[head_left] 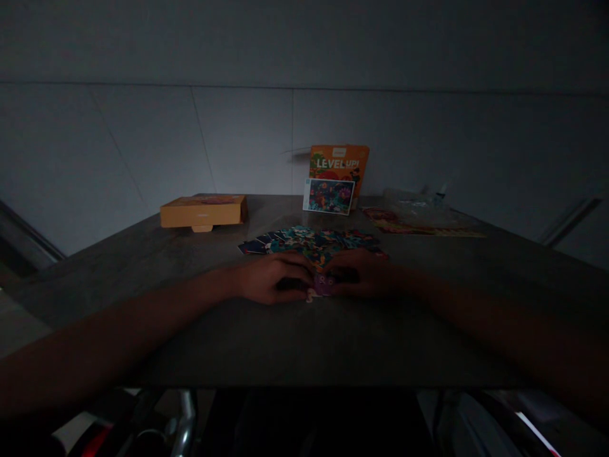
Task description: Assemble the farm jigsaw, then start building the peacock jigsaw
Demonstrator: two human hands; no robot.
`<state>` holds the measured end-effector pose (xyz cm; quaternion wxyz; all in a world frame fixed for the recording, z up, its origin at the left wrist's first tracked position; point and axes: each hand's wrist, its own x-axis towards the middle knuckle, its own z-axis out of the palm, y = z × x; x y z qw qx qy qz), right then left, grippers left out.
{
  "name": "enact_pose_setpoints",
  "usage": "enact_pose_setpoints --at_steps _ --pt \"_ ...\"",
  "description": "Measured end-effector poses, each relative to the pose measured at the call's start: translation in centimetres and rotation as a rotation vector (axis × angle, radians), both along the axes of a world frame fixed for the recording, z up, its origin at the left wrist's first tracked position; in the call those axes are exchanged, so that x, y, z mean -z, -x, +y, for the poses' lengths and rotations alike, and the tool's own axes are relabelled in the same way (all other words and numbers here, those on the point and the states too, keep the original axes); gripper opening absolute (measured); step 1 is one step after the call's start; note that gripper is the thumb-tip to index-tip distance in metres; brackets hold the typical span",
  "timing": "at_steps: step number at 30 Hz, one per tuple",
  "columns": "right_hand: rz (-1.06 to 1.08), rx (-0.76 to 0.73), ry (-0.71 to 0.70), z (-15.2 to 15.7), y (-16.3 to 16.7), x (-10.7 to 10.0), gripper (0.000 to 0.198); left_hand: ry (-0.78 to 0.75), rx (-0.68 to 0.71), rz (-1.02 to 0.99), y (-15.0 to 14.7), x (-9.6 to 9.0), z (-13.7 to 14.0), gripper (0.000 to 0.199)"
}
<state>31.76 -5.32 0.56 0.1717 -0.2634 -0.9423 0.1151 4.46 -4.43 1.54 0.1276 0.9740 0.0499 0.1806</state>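
In the dim head view, a small purple puzzle piece with a light pattern sits between my two hands, low over the grey table. My left hand is closed at its left side, thumb and fingers pinching toward it. From the right, my right hand grips the same piece with thumb and fingertips. A pale bit of a piece shows under the left fingertips; whether it is joined to the purple one I cannot tell. Just beyond the hands, colourful puzzle pieces lie spread in a fan, partly hidden by my fingers.
An orange box lies at the back left. A "LEVEL UP!" box stands near the wall, with a picture card leaning before it. At the back right, clear plastic wrapping rests on a printed sheet.
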Motion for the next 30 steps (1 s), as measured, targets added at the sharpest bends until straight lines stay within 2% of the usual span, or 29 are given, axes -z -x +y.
enact_pose_setpoints --at_steps 16,22,30 --pt "-0.015 -0.029 -0.006 0.07 -0.12 -0.12 0.037 -0.01 -0.002 0.003 -0.04 -0.08 -0.07 0.023" --pt "-0.001 -0.025 0.017 0.18 -0.19 0.03 0.038 -0.03 0.041 0.008 -0.15 0.03 -0.28 0.032" --pt "0.008 -0.053 -0.007 0.16 -0.12 -0.09 0.035 -0.048 0.048 0.043 -0.39 -0.45 -0.56 0.028"
